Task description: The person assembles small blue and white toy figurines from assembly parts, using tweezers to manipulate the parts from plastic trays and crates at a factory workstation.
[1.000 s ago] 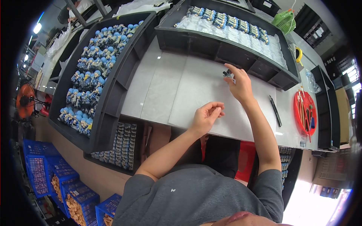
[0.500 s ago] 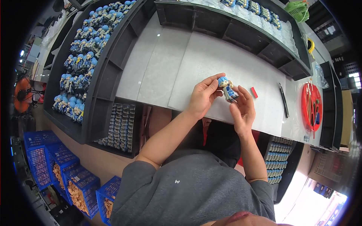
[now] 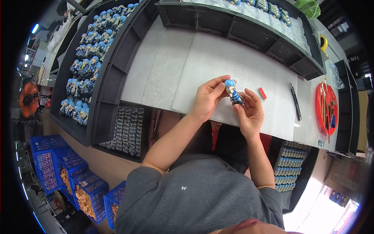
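Observation:
A small painted figurine [image 3: 235,94] with light blue hair and a blue and white outfit is held tilted above the front part of the worktable. My left hand [image 3: 209,97] pinches it near the head between thumb and fingers. Around its lower end close the thumb and fingers of my right hand [image 3: 250,113]. Just right of that hand, a small red block [image 3: 262,93] lies on the pale sheet [image 3: 218,54] covering the tabletop.
A dark pen-like tool [image 3: 295,101] lies farther right, beside a red tray [image 3: 321,113] with brushes. Black crates with similar figurines stand left [image 3: 113,78] and at the back [image 3: 233,35]. More figurine trays sit below the table; blue baskets [image 3: 50,156] stand lower left.
The figurine has turned in my fingers, so its side shows more now. My right thumb and fingers have drawn closer round its lower end. The whole view has shifted slightly.

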`<act>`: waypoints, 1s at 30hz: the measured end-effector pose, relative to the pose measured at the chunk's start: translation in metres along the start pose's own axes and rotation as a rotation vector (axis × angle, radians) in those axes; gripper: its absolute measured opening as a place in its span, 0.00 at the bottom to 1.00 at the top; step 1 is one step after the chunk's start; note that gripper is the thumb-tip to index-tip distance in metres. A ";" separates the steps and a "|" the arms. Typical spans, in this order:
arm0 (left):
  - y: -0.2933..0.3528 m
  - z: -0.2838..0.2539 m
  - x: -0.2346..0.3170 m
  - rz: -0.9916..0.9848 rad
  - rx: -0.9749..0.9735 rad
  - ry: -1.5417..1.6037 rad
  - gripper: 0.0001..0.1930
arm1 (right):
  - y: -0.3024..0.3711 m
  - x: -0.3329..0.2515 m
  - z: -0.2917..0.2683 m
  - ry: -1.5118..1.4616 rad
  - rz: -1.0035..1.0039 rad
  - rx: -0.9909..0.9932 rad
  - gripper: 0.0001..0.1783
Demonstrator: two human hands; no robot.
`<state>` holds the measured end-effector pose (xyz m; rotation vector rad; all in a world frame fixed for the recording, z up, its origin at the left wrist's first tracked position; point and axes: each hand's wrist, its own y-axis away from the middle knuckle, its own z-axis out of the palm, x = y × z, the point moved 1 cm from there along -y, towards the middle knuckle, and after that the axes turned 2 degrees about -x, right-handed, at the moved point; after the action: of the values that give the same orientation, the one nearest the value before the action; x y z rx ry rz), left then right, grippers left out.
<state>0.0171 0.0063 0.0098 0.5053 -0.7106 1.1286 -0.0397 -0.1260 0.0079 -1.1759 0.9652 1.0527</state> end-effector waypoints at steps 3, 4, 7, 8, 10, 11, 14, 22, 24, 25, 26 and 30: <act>0.000 0.000 0.000 -0.047 -0.029 0.023 0.15 | 0.002 0.007 -0.003 0.070 -0.091 0.046 0.27; 0.000 -0.004 -0.004 -0.018 -0.036 -0.082 0.15 | 0.002 0.008 -0.005 0.112 -0.137 0.062 0.28; 0.000 -0.007 -0.007 0.009 -0.034 -0.157 0.16 | 0.001 0.010 -0.005 0.175 -0.189 0.089 0.30; 0.000 -0.007 -0.007 0.010 -0.021 -0.127 0.16 | 0.001 0.008 -0.004 0.176 -0.188 0.093 0.30; 0.001 -0.006 -0.006 0.028 -0.020 -0.101 0.17 | -0.002 -0.001 -0.001 0.007 -0.100 0.121 0.30; 0.001 -0.005 -0.006 0.049 -0.018 -0.075 0.17 | -0.002 -0.003 -0.001 0.007 -0.100 0.122 0.30; 0.000 -0.003 -0.004 0.041 -0.027 -0.018 0.18 | -0.002 -0.003 -0.001 -0.067 0.042 0.106 0.30; 0.002 -0.003 -0.003 0.047 -0.078 -0.095 0.18 | -0.002 0.003 0.000 0.077 -0.051 0.136 0.29; 0.002 -0.003 -0.003 0.045 -0.096 -0.124 0.17 | -0.002 0.001 0.000 0.081 -0.055 0.138 0.29; 0.003 -0.003 -0.003 0.041 -0.098 -0.131 0.17 | -0.002 0.001 0.000 0.084 -0.058 0.138 0.29; 0.003 -0.002 -0.003 0.036 -0.099 -0.138 0.18 | -0.002 0.001 0.000 0.084 -0.059 0.138 0.29; 0.003 -0.002 -0.004 0.045 -0.097 -0.107 0.17 | -0.001 0.000 0.000 0.083 -0.067 0.139 0.30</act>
<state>0.0139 0.0058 0.0054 0.4721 -0.8690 1.1093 -0.0384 -0.1265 0.0080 -1.1356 1.0399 0.8754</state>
